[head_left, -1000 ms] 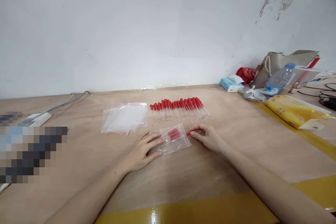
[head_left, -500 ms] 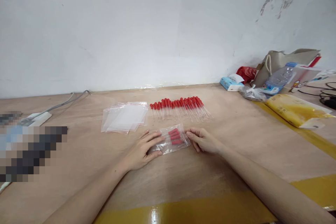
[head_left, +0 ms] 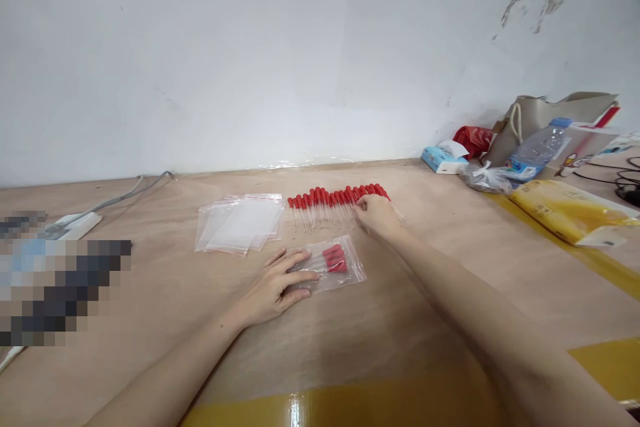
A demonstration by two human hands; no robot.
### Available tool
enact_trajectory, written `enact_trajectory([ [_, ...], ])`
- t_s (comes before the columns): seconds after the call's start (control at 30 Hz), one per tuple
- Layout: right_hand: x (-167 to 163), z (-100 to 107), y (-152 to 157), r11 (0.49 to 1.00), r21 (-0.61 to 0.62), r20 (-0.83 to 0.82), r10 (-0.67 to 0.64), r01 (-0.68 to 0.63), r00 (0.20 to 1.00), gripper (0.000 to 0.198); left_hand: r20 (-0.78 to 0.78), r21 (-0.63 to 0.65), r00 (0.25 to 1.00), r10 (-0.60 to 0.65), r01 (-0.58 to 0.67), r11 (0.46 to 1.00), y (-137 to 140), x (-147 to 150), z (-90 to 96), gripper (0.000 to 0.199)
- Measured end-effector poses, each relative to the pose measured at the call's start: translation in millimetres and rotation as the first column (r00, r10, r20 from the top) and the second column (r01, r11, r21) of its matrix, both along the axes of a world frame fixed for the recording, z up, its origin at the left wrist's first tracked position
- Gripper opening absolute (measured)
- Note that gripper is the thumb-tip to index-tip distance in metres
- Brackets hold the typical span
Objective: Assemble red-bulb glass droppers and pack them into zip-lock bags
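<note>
Take the working bag as the centre of your clock. Nearest you, at six o'clock, a strip of yellow tape crosses the table. Between eight and nine o'clock your left hand lies palm down, its fingers spread and resting on the near-left end of the bag. Inside the bag a small bunch of sticks lies side by side, red ends toward three o'clock; they overlap, so the exact count is hard to read.

At one o'clock your right hand is at the row of loose sticks, just past the bag. Your thumb and forefinger are close together over the row's right part; whether they pinch a stick I cannot tell. At ten o'clock the spare bags lie fanned flat, apart from your left hand.

The step in hand looks to be picking from the row with the right hand while the left steadies the bag. I judge that the next move calls for a light grip on one red end, freeing it without dragging its neighbours, and a still left hand so the bag stays flat.

Farther off, between two and three o'clock, sits a yellow pack, and toward two, a bottle.
</note>
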State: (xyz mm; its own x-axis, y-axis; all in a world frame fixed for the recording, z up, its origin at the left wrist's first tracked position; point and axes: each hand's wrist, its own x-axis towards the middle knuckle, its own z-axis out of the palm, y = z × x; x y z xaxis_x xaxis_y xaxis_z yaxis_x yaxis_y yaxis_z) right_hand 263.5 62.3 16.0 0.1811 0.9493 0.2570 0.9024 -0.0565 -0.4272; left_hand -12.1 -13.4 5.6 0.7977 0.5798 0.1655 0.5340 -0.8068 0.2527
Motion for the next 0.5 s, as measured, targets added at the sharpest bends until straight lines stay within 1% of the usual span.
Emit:
enact_trajectory([
  [0.1, -11, 4, 12, 0.991, -0.082, 0.046, -0.106, 0.109, 0.993, 0.022, 0.003, -0.004, 1.0, 0.012, -0.012, 1.0, -1, 0, 0.1, 0.032],
  [0.27, -16, 2, 25, 0.975, -0.132, -0.002, -0.179, 0.177, 0.984, 0.024, -0.001, -0.013, 1.0, 0.016, -0.016, 1.0, -1, 0, 0.4, 0.033],
  [0.37, -15, 3, 29, 0.977, -0.115, -0.048, -0.187, 0.18, 0.981, 0.021, -0.005, -0.007, 1.0, 0.021, -0.021, 1.0, -1, 0, -0.2, 0.033],
  [0.47, -11, 8, 28, 0.989, -0.076, -0.11, -0.132, 0.124, 0.985, 0.014, -0.013, -0.006, 1.0, 0.02, -0.02, 1.0, -1, 0, -0.2, 0.033],
  [0.5, -8, 10, 27, 0.994, -0.06, -0.135, -0.103, 0.095, 0.986, 0.014, -0.014, -0.005, 1.0, 0.019, -0.019, 1.0, -1, 0, 0.0, 0.033],
])
